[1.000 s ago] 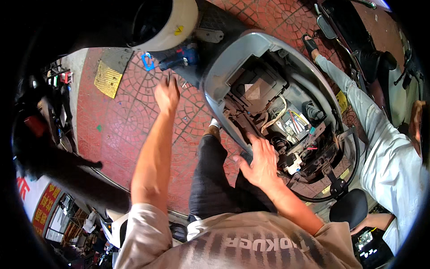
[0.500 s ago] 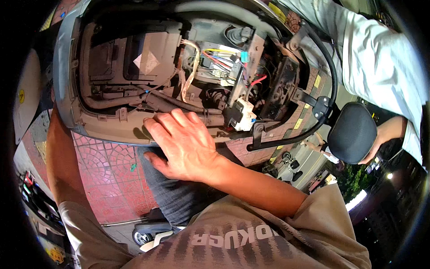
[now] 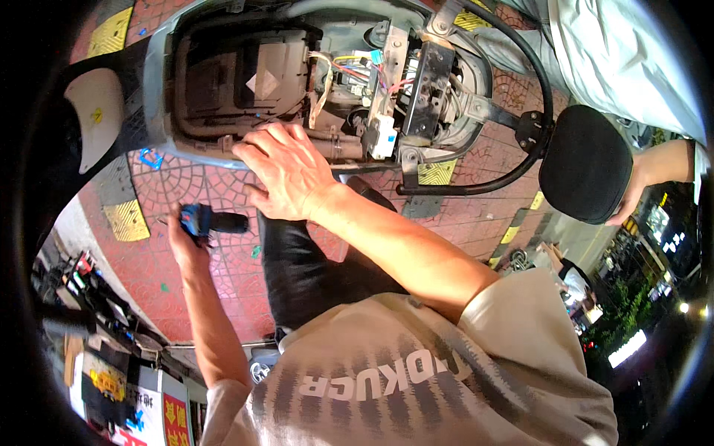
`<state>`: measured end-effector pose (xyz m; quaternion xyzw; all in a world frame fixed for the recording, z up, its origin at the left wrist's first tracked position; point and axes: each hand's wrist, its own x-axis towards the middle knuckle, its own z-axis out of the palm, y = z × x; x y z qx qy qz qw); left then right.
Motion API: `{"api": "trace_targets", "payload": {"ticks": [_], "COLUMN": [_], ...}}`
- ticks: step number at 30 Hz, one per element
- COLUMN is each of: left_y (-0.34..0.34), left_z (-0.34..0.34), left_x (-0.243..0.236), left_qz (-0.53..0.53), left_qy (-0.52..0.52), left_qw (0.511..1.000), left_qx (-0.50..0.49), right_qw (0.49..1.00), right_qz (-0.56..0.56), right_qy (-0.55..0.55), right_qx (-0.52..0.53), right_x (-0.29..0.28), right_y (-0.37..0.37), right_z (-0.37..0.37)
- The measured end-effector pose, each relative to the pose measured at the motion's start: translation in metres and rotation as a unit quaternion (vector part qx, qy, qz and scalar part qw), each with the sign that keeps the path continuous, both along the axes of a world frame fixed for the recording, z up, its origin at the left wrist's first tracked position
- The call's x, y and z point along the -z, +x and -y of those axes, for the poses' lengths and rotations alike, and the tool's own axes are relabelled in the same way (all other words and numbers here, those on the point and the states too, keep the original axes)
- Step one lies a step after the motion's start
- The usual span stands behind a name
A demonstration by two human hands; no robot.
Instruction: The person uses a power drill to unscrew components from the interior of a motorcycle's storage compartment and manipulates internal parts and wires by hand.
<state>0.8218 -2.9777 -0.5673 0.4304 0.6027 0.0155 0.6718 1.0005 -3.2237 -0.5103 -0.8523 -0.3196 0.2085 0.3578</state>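
My left hand [image 3: 184, 241] is wrapped round a blue-and-black cordless drill [image 3: 199, 221], held low over the tiled ground left of my knees. My right hand [image 3: 286, 175] lies on the near rim of an opened scooter body [image 3: 158, 104], fingers over the edge and slightly apart, thumb hanging outside. Inside the body, a wiring bundle [image 3: 355, 68] with coloured leads runs beside a metal bracket. A white connector block [image 3: 383, 137] sits to the right of my right hand. The seat is off, and a dark storage tub [image 3: 230, 44] fills the left part.
A black tubular rail [image 3: 549, 97] with a padded backrest [image 3: 585, 163] sticks out at the right. Another person's hand [image 3: 632, 189] holds that backrest. A small blue object [image 3: 150, 158] lies on red paving [image 3: 223, 290]. Yellow-black ramps [image 3: 125, 219] stand at the left.
My left hand, hidden before beyond the scooter's left end, has come back toward me and shows the drill in its grip. The right hand stays on the rim while the view has shifted.
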Motion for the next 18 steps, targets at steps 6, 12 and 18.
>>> {"api": "trace_targets", "payload": {"ticks": [6,12,18], "left_y": [0.004,0.041,0.059], "left_z": [0.129,0.196,0.204], "left_x": [-0.165,-0.249,-0.25], "left_qz": [0.033,0.078,0.224], "left_qy": [-0.068,-0.081,-0.169], "left_qw": [0.995,0.993,0.959], "left_qx": [-0.065,-0.035,-0.05], "right_qw": [0.987,0.961,0.974], "right_qz": [-0.117,-0.214,-0.066], "right_qy": [0.077,0.168,0.199], "right_qx": [-0.078,0.041,0.086], "right_x": [-0.08,-0.139,-0.146], "right_y": [-0.074,-0.068,-0.056], "right_z": [0.052,0.089,0.123]}}
